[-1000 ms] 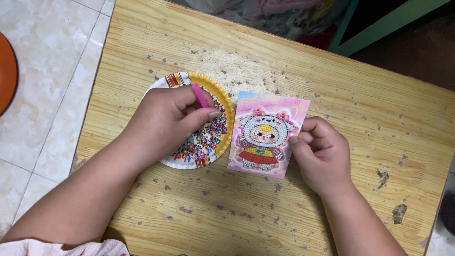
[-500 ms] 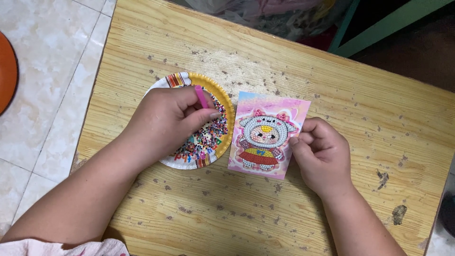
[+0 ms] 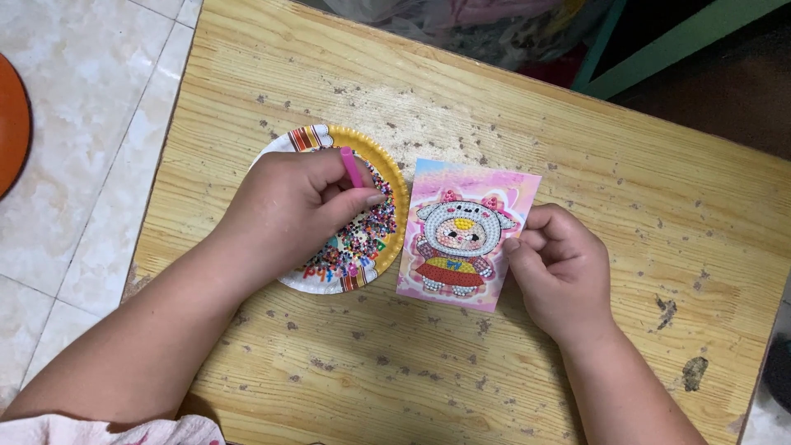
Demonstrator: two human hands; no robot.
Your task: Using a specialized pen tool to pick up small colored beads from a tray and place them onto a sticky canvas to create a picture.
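At frame centre, nothing has shifted since a moment ago: the left hand (image 3: 288, 210) keeps its fingers closed on a pink pen (image 3: 353, 167) over the bead plate (image 3: 387, 177), while the right hand (image 3: 560, 268) pins the picture card (image 3: 470, 235) (mostly filled) on the table (image 3: 577, 148).

A scuffed light wooden bench (image 3: 626, 189) stands on pale marble floor tiles (image 3: 74, 148), with a round orange object (image 3: 11, 124) to its left.
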